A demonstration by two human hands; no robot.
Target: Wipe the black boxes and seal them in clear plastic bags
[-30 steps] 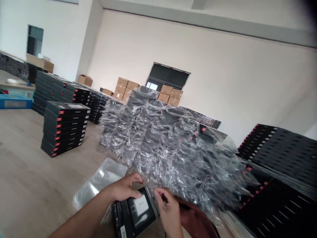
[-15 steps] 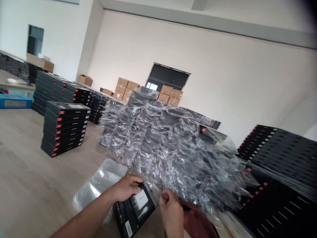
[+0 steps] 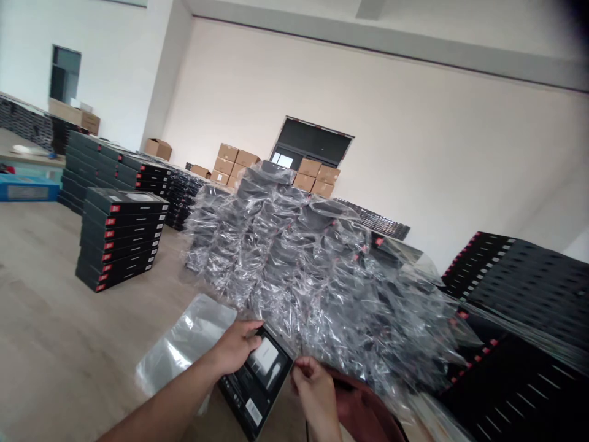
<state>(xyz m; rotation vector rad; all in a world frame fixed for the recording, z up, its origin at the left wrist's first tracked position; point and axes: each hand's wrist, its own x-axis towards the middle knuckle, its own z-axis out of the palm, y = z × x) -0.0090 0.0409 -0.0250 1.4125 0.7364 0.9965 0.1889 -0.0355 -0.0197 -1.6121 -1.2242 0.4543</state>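
A flat black box (image 3: pixel 260 383) with a window showing a white adapter (image 3: pixel 265 354) and a white cable end lies tilted in front of me. My left hand (image 3: pixel 237 347) grips its upper left side, thumb on the face and fingers at the far edge. At the box's right corner is my right hand (image 3: pixel 315 390), its thumb and fingertips pinched together against the edge. What sits between those fingertips is too small to make out. Under my left forearm, clear plastic bags (image 3: pixel 188 337) lie flat on the table.
A large pile of plastic-wrapped boxes (image 3: pixel 294 258) rises just beyond my hands. To the left stands a stack of unwrapped black boxes (image 3: pixel 122 239) on the wooden table (image 3: pixel 41 319). More black boxes (image 3: pixel 529 380) are stacked at right. Dark red cloth (image 3: pixel 363 405) lies near my right hand.
The black box has shifted slightly right, with my left hand still on it. My right hand's fingertips, apart from it before, now meet its right corner.
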